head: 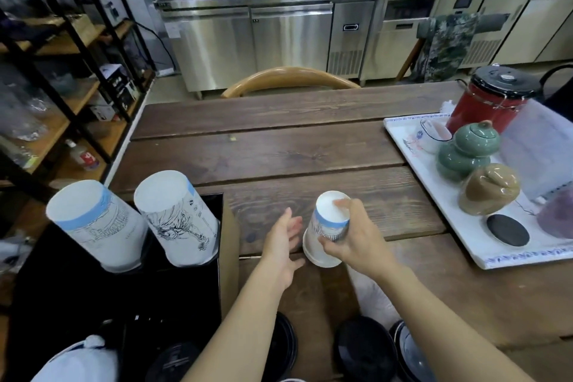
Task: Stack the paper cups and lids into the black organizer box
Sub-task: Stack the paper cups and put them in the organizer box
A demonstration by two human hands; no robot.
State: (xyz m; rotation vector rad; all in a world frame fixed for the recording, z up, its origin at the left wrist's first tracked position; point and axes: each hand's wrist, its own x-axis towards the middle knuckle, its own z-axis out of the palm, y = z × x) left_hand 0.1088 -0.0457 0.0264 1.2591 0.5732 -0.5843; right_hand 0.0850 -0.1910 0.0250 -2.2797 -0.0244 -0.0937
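Note:
My right hand (353, 236) grips an upside-down white paper cup (325, 236) with a blue band, standing on the wooden table (279, 149). My left hand (283, 242) hovers open just to the left of that cup, not touching it. The black organizer box (77, 288) sits at the table's left front. Two upside-down cup stacks rise out of the box: one with a blue band (96, 223) on the left, one with black line drawings (178, 220) beside it. Black lids (366, 347) lie at the near edge, partly hidden by my arms.
A white tray (465, 226) at the right carries a red canister (493, 96), green jars (468, 149), a tan lidded pot (490, 189) and a black coaster (508, 229). A wooden chair back (288, 77) stands behind the table. Shelves fill the left side.

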